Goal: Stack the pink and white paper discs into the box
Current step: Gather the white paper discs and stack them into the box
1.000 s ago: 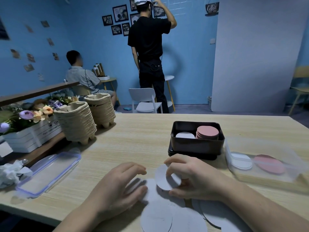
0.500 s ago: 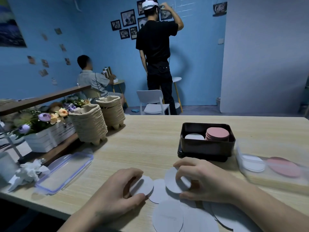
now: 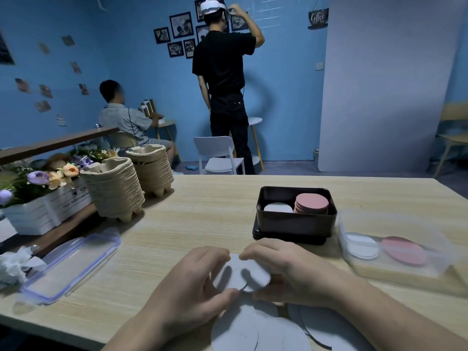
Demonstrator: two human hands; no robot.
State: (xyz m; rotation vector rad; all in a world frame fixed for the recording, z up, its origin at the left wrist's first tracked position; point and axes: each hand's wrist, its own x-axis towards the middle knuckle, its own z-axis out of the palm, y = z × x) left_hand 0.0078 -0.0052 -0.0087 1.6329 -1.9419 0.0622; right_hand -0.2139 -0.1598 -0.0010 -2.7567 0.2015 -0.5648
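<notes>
Left hand [image 3: 195,282]: fingers curled and closed on the left edge of the white discs [image 3: 243,273]; the thumb is seen at the near edge.
Right hand [image 3: 286,272]: fingers arched over the right edge of the same discs, pinching them; the thumb is hidden beneath the palm.
Held item: a small gathered set of white discs, squared between both hands just above the tabletop [image 3: 202,219]. Whether it touches the surface cannot be told; the count cannot be told.
Loose discs [image 3: 255,330]: further white discs are noted flat and overlapping on the tabletop, nearer the body than the hands.
Box [image 3: 295,221]: a dark open box is found directly beyond the hands, slightly to the right, near the right hand's knuckles but apart from them.
Box contents: a low white stack [image 3: 278,207] on the left side, a taller pink stack [image 3: 312,202] on the right, the two standing side by side.
Governing relation: the box's long axis runs left to right across the view; the white stack lies forward of the hands. The right hand is judged the nearer to the box.
Clear container [image 3: 395,252]: noted to the right, holding one white and one pink disc; blurred.
Clear lid [image 3: 71,264]: lying flat at the left, well apart.
</notes>
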